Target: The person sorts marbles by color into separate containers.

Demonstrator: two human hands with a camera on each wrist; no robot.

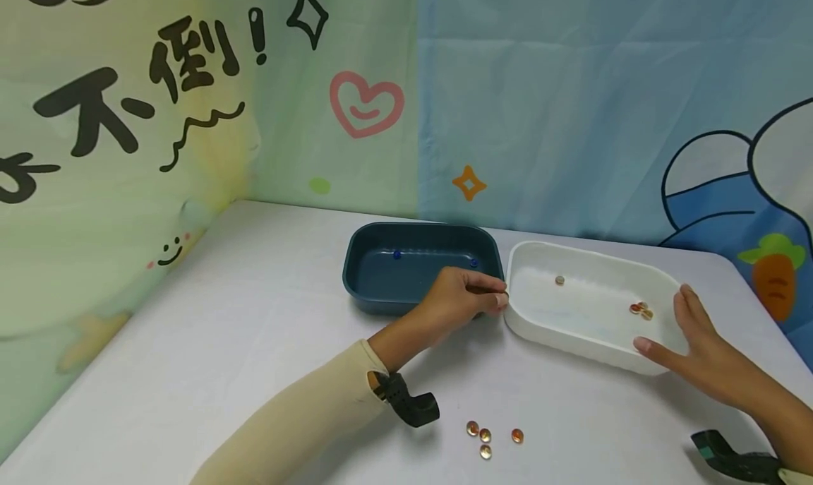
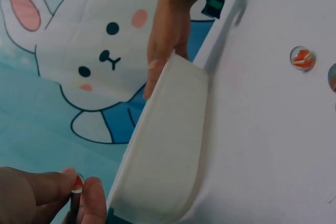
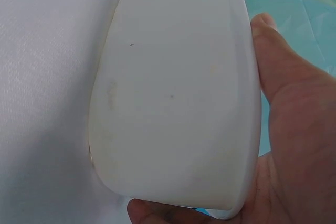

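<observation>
My left hand (image 1: 460, 298) pinches a clear marble with an orange swirl (image 2: 77, 183) between thumb and fingertips, beside the left rim of the white tray (image 1: 591, 315). At that tray's other end, my right hand (image 1: 701, 351) grips the corner; in the right wrist view its thumb (image 3: 273, 51) lies along the rim and other fingers reach round the end. Inside the white tray are a lone marble (image 1: 559, 280) and a small cluster of orange marbles (image 1: 641, 310). The left forearm passes in front of the dark blue tray (image 1: 375, 306).
Two blue marbles lie apart in the dark blue tray, one (image 1: 396, 255) left and one (image 1: 473, 262) right. Several orange marbles (image 1: 485, 435) rest on the white tabletop (image 1: 222, 351) near the front. A printed cloth backdrop (image 1: 571, 118) rises behind the trays.
</observation>
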